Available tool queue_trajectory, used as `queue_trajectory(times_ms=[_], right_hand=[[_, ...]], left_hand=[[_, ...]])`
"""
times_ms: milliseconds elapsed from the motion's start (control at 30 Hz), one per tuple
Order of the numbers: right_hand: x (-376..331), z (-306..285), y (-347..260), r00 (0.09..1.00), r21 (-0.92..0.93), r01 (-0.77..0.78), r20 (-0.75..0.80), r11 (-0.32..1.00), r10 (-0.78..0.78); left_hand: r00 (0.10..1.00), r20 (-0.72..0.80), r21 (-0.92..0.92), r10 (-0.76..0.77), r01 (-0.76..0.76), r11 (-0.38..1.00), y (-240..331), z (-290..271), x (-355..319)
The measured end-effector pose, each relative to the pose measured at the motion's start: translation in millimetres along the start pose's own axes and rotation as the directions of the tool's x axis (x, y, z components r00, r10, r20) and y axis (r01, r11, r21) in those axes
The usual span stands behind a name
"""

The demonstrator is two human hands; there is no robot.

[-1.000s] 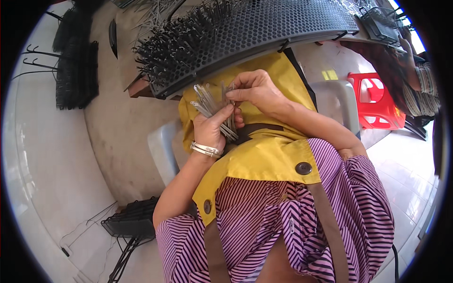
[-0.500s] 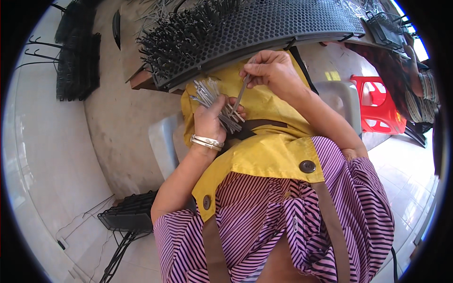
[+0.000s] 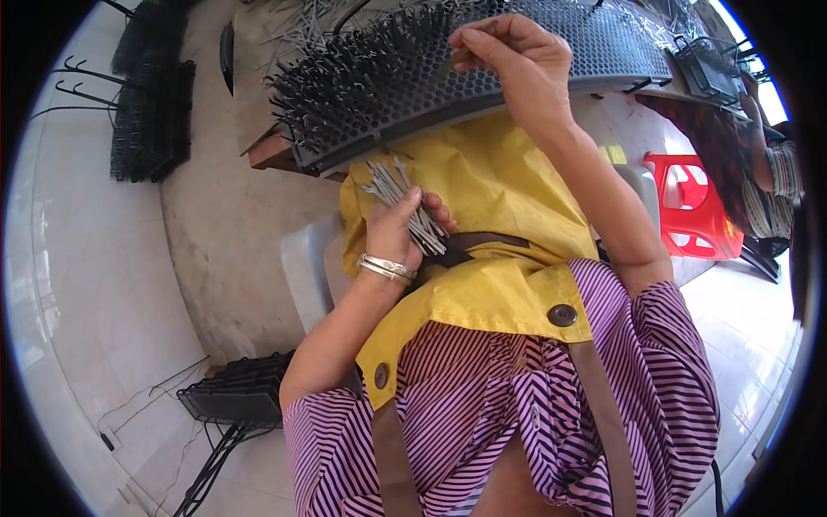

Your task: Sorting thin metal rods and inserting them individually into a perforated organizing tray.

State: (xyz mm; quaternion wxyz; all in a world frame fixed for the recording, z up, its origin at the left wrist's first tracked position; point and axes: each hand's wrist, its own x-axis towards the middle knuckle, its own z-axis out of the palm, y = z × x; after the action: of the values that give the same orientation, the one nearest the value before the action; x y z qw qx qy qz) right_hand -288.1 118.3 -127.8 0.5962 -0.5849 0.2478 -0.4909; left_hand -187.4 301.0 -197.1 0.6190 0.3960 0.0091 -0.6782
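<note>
The left hand [image 3: 398,226] grips a bundle of metal pins [image 3: 405,200] over the yellow apron [image 3: 491,181], fingers clamped around it. The right hand [image 3: 517,65] pinches one pin – fingertips together – at the perforated black panel [image 3: 517,43], beside its bristling pin rows [image 3: 362,73].

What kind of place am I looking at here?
Probably a small hand-assembly workshop: a black perforated panel half filled with metal pins, a pin bundle in the left hand, stacked finished panels on the tiled floor.

Pin tips [image 3: 405,202] hidden inside left fist [image 3: 392,233]
</note>
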Motion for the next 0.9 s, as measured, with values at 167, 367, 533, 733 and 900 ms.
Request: queue_trajectory(times_ms=[167, 367, 533, 733, 900], right_hand=[[7, 21, -6, 0.999, -0.071, 0.033, -0.028, 0.997, -0.035], [19, 27, 2, 0.983, -0.236, 0.127, 0.161, 0.964, -0.09], [27, 35, 8, 0.835, -0.445, 0.514, 0.454, 0.733, -0.31], [35, 42, 1, 0.739, -0.334, 0.621, 0.551, 0.709, -0.388], [35, 39, -12, 0.721, -0.294, 0.607, 0.595, 0.739, -0.356]], left_hand=[[0.999, -0.053, -0.061, -0.003, 0.0, 0.998, -2, 0, 2], [0.999, 0.001, -0.018, -0.047, 0.047, 0.999, 0, -2, 2], [0.999, -0.004, -0.009, -0.052, 0.051, 0.999, 2, 1, 0], [0.997, -0.043, -0.017, -0.057, 0.056, 0.998, 3, 5, -1], [0.997, -0.045, -0.019, -0.069, 0.069, 0.997, 3, 6, -1]])
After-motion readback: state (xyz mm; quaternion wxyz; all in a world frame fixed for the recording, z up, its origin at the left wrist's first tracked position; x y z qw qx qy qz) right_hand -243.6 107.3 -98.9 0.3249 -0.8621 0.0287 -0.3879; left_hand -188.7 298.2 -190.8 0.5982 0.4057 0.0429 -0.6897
